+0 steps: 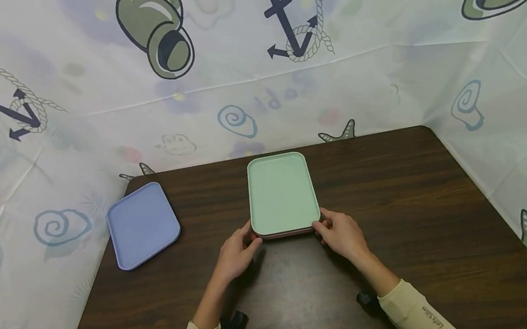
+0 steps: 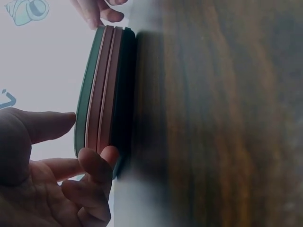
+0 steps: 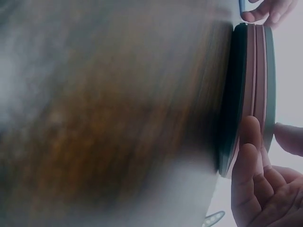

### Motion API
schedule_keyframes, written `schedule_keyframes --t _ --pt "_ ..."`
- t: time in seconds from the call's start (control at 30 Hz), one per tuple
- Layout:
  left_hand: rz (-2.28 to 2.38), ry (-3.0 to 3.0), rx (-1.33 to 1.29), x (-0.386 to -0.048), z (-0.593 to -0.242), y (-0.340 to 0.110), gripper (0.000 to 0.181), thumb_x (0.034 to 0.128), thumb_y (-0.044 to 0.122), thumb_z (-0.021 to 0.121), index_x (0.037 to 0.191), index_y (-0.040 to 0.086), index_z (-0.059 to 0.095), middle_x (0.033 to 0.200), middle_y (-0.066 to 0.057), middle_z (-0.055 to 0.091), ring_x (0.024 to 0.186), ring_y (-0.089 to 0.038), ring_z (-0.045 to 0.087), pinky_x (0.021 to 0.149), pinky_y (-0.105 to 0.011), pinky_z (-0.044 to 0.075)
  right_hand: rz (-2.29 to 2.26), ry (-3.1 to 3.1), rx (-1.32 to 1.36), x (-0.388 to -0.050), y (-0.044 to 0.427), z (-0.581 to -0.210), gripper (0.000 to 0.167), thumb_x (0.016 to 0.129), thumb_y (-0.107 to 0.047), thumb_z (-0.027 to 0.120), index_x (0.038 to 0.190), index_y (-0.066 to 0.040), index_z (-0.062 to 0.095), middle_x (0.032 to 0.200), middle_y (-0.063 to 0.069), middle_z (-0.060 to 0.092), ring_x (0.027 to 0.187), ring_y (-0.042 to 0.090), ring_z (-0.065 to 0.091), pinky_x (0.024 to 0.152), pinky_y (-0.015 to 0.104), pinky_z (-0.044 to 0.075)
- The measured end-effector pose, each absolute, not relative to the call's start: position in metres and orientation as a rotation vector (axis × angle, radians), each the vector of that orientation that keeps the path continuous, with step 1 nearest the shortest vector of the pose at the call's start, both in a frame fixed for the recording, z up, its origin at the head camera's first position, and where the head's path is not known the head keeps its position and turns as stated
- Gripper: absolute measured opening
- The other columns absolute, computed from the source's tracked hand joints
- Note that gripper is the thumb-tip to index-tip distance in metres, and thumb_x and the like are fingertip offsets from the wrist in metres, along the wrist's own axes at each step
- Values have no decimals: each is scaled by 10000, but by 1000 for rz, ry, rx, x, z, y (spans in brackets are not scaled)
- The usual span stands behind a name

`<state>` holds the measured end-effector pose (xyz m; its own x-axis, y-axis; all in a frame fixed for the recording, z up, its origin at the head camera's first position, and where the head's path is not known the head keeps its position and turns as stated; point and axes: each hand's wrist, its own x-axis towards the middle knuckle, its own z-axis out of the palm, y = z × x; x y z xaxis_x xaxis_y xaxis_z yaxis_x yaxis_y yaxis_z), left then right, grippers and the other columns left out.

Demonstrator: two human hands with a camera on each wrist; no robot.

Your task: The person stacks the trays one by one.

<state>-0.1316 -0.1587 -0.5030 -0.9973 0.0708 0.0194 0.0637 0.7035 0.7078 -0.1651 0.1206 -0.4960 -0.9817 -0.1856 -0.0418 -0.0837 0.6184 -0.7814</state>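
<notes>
A stack of rectangular trays stands on the table, with a light green tray (image 1: pixel 284 193) uppermost. Edge-on in the left wrist view, two pink trays (image 2: pixel 102 90) lie beneath it, above a dark green bottom layer (image 2: pixel 124 94). At the stack's near left corner my left hand (image 1: pixel 236 254) holds the edge, thumb by the green rim and curled fingers against the pink sides. My right hand (image 1: pixel 343 235) grips the near right corner in a similar way, its fingers (image 3: pixel 250 130) curled against the pink edges in the right wrist view.
A blue tray (image 1: pixel 143 226) lies alone at the left edge of the dark wooden table (image 1: pixel 409 201). White printed cloth (image 1: pixel 225 69) hangs behind the table and along both sides. A black wrist device (image 1: pixel 233 325) is by the left cuff.
</notes>
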Motion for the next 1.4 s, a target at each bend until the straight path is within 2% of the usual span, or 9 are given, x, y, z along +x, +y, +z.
schedule_keyframes --t 0.37,0.53,0.77,1.1,1.4 --pt "1223 2837 108 -126 -501 -161 559 957 258 648 1458 85 471 995 -13 616 598 -110 502 588 -312 420 -1301 2703 -234 -163 122 -497 605 952 -311 637 1429 19 466 751 -28 681 525 115 566 466 307 383" --pt "1243 2828 113 -119 -499 -165 551 960 245 646 1450 61 474 1022 -30 625 586 -119 498 572 -298 422 -1296 2728 -201 -162 120 -495 610 949 -339 637 1424 9 479 789 -37 679 501 127 480 464 298 353" --pt "1319 2764 29 -99 -499 -184 547 972 227 628 1444 11 458 1098 -86 628 567 -132 509 524 -271 418 -1270 2842 -180 -154 107 -479 599 940 -375 639 1437 -73 495 815 -75 652 555 135 468 494 318 352" --pt "1495 2685 -181 -65 -496 -216 536 983 226 612 1458 44 446 1107 -90 604 492 -117 484 449 -266 412 -1389 2729 -491 -135 59 -465 529 935 -332 664 1397 -100 550 732 -170 604 480 53 483 557 292 411" --pt "1543 2688 -368 -42 -492 -235 528 1000 230 583 1471 54 424 1163 -118 603 607 -217 562 522 -272 451 -1303 2606 -709 -122 18 -472 479 940 -321 664 1371 -130 578 790 -191 632 456 4 509 657 268 459"
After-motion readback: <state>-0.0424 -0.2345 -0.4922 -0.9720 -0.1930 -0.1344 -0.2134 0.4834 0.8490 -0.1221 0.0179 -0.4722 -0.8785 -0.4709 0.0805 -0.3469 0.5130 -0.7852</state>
